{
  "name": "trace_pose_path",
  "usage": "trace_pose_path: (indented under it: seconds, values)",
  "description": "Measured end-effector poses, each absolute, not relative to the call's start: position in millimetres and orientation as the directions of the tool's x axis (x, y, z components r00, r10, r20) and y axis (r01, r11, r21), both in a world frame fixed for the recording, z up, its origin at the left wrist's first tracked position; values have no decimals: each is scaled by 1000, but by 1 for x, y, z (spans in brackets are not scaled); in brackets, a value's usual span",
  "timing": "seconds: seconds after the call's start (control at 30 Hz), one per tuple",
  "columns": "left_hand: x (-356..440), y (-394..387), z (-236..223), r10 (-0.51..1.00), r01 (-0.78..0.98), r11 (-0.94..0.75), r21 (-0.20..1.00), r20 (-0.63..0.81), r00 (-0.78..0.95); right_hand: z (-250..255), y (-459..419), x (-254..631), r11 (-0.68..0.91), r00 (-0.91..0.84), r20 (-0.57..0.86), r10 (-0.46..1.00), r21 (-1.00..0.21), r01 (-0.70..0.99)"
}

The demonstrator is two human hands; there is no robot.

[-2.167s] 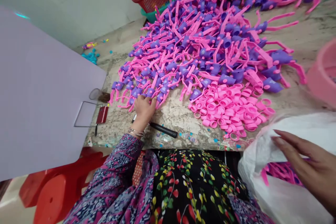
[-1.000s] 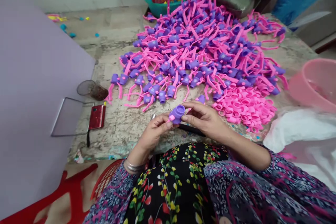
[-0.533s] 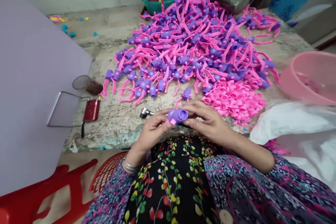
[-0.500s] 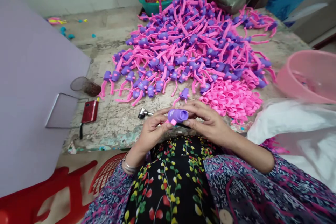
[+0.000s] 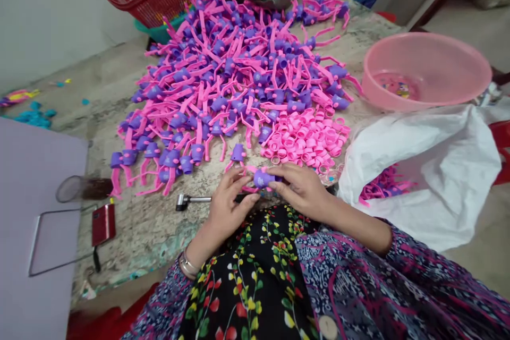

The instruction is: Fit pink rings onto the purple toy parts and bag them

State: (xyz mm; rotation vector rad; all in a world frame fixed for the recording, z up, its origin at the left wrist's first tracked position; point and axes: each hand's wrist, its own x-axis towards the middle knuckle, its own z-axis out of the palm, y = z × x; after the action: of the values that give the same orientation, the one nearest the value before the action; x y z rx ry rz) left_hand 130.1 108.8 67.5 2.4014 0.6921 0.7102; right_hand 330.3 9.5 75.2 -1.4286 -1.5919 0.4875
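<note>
Low over the table's front edge, both hands hold one toy doll torso (image 5: pixel 262 178), a purple body with pink arms. My right hand (image 5: pixel 305 191) pinches the torso's right end between thumb and fingers. My left hand (image 5: pixel 230 203) has its fingers closed around the pink arms on the left side. Just beyond the hands lies a single torso (image 5: pixel 238 153). Behind it spreads a large heap of similar purple-and-pink torsos (image 5: pixel 219 103). A pile of pink rings (image 5: pixel 308 135) lies beyond my right hand. A small hammer (image 5: pixel 195 200) lies left of my hands, its handle partly hidden.
A white sack (image 5: pixel 446 191) with pink and purple pieces stands at right, before a pink tub (image 5: pixel 430 69). A red basket (image 5: pixel 159 0) stands at the back. A red phone-like object (image 5: pixel 103 224) and a glass (image 5: pixel 82 189) with brown contents are at left.
My left hand has come back from the heap and my right from the sack to meet at the torso. The torso has been turned in my fingers. The view has swung right.
</note>
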Motion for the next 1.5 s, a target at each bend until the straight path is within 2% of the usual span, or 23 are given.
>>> trace_pose_path:
  seconds: [0.1,0.17,0.23,0.33,0.43,0.53,0.6,0.63,0.7,0.77,0.83,0.9,1.07,1.17,1.37,1.5]
  values:
    - [131,113,73,675,429,-646,631,210,707,79,13,338,325,-68,381,922,-668,670]
    - [130,115,78,741,525,-589,615,151,655,84,21,339,351,-88,403,911,-647,676]
    - [129,116,84,770,559,-507,656,52,636,87,31,337,383,-103,419,902,-667,639]
    - [127,121,87,714,514,-316,797,-157,682,91,46,327,455,-172,431,886,-733,506]
    - [127,126,82,616,454,-49,890,-331,715,93,57,319,493,-227,437,870,-767,411]
    - [132,130,73,532,379,268,886,-464,709,89,64,331,409,-232,341,911,-817,406]
    - [138,132,68,532,326,391,861,-501,683,83,69,352,290,-127,264,956,-798,528]
    - [142,134,67,548,309,415,856,-506,666,79,71,364,208,-36,241,970,-741,639]
    - [148,136,66,576,301,426,853,-512,637,71,75,386,24,105,213,971,-529,848]
    - [153,138,65,599,310,424,851,-520,609,66,79,400,-76,129,159,979,-303,950]
    - [159,140,63,594,332,419,845,-532,604,63,83,403,-94,109,80,991,-175,980]
    - [165,143,61,614,322,436,841,-539,576,62,85,400,-72,82,64,995,-152,986]
    - [180,146,66,701,164,521,838,-529,478,66,86,398,22,18,170,985,-233,972]
    - [185,145,70,726,144,536,832,-541,424,65,85,406,-18,61,148,987,-276,961]
    - [186,140,62,751,177,492,853,-518,409,58,85,401,-96,102,27,994,-156,983]
    - [184,138,56,767,191,454,870,-491,414,56,91,389,-79,86,30,996,-188,979]
